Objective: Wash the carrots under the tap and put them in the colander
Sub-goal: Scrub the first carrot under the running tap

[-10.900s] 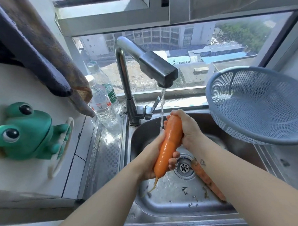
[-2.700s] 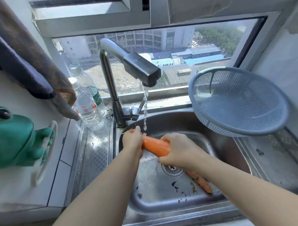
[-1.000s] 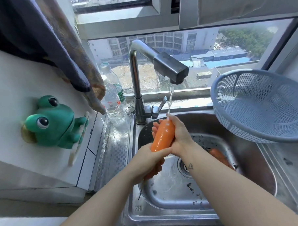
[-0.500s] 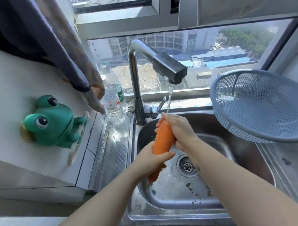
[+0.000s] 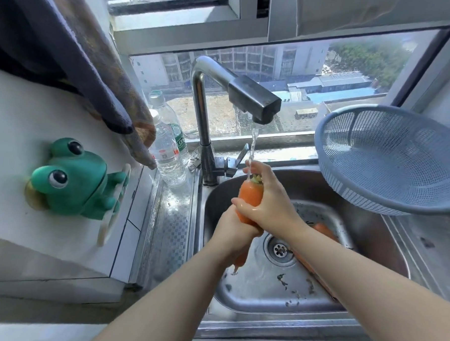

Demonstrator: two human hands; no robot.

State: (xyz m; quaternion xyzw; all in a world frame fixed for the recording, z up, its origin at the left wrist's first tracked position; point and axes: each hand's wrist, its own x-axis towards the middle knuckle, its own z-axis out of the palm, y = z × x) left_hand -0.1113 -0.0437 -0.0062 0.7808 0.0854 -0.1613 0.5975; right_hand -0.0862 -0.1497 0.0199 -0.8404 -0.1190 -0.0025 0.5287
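Carrot: thick orange carrot [image 5: 249, 197], upright over the steel sink basin [image 5: 264, 298], top under the metal tap [image 5: 252, 99] stream.
Right hand [image 5: 268, 205]: curled round its upper part.
Left hand [image 5: 233, 230]: grips its lower part.
Colander: blue-grey plastic mesh colander [image 5: 389, 162], tilted at the basin's right.

The left hand [image 5: 232, 230] and right hand [image 5: 271, 208] cover the middle of the upright orange carrot [image 5: 250, 196]. A second orange carrot [image 5: 323, 228] in the steel sink [image 5: 252, 290] lies mostly behind the right forearm [image 5: 356, 274], and the round blue mesh colander [image 5: 389, 157] runs off the right edge.
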